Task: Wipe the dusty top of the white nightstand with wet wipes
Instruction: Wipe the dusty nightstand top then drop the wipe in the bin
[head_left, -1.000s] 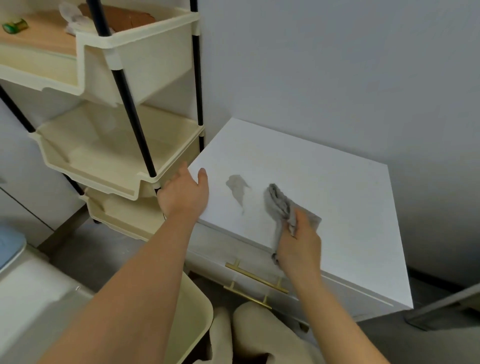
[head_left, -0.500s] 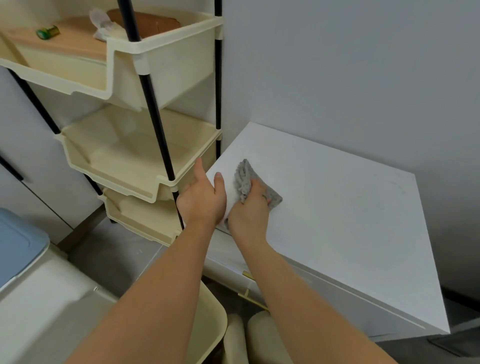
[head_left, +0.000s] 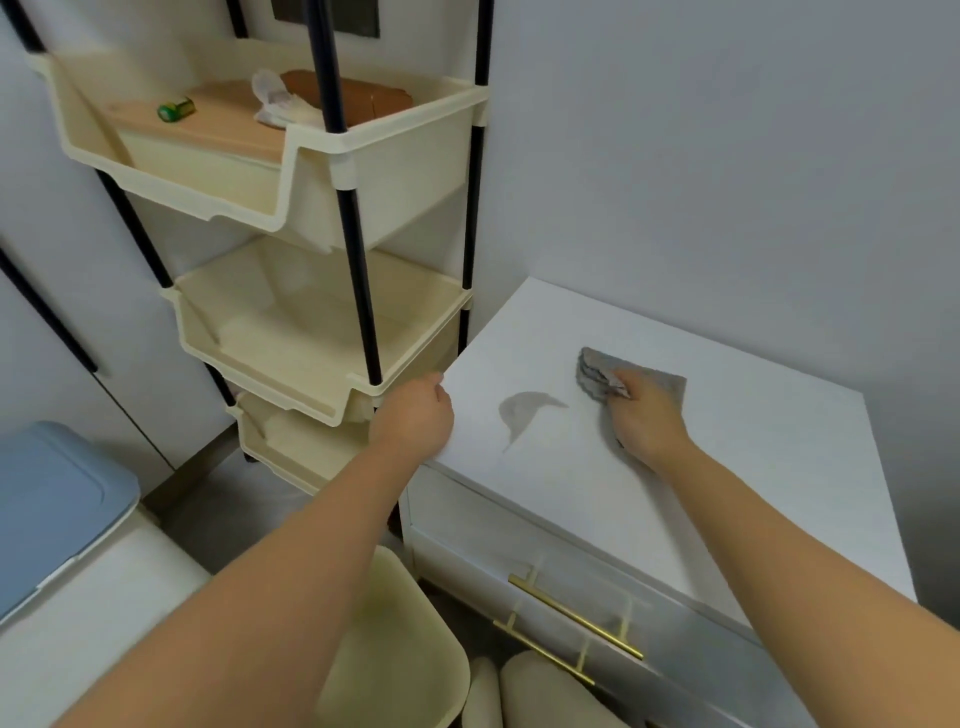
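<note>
The white nightstand (head_left: 727, 467) stands against the wall at the right. A grey smear of dust (head_left: 522, 410) marks its top near the left front corner. My right hand (head_left: 644, 418) presses a crumpled grey wet wipe (head_left: 597, 371) flat on the top, to the right of the smear. My left hand (head_left: 413, 415) rests on the nightstand's left front corner, fingers curled over the edge, holding nothing else.
A cream three-tier shelf rack (head_left: 322, 332) with black poles stands close against the nightstand's left side. Its top tray holds a brown pack (head_left: 363, 96), a crumpled wipe and a small green item (head_left: 175, 109). A blue-lidded bin (head_left: 52, 499) is at lower left. Brass drawer handles (head_left: 574, 616) face me.
My right hand has slid the wipe from the left edge rightwards and farther back, uncovering the grey smear. The view shifted, and my left hand stayed on the corner.
</note>
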